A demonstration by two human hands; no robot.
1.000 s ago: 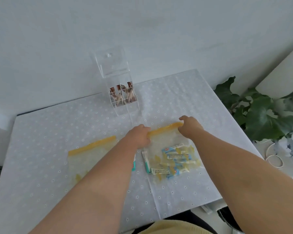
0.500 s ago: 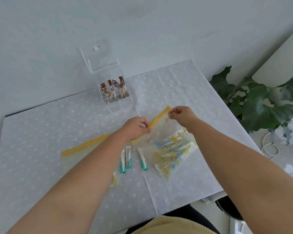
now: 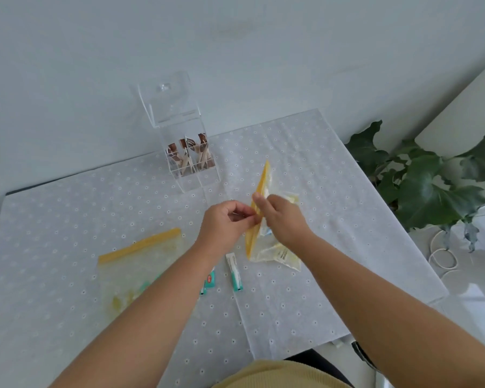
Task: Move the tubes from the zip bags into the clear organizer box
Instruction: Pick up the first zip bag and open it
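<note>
A clear zip bag [image 3: 275, 250] with a yellow zip strip is lifted on edge at the middle of the table, tubes bunched in its lower part. My left hand [image 3: 226, 222] pinches one side of the strip and my right hand [image 3: 282, 219] grips the other side. A second zip bag [image 3: 140, 259] lies flat to the left, partly under my left forearm. Loose white and teal tubes [image 3: 234, 273] lie on the cloth between the bags. The clear organizer box [image 3: 192, 169] stands behind with its lid up, holding brown-tipped items in its rear compartments.
A white dotted cloth [image 3: 333, 191] covers the table. A leafy plant [image 3: 423, 180] stands off the right edge, with white cable loops [image 3: 443, 256] on the floor below it. The wall rises right behind the box.
The right bag has been raised from lying flat to standing on edge, its zip strip now near vertical. Both hands came together at the strip.
</note>
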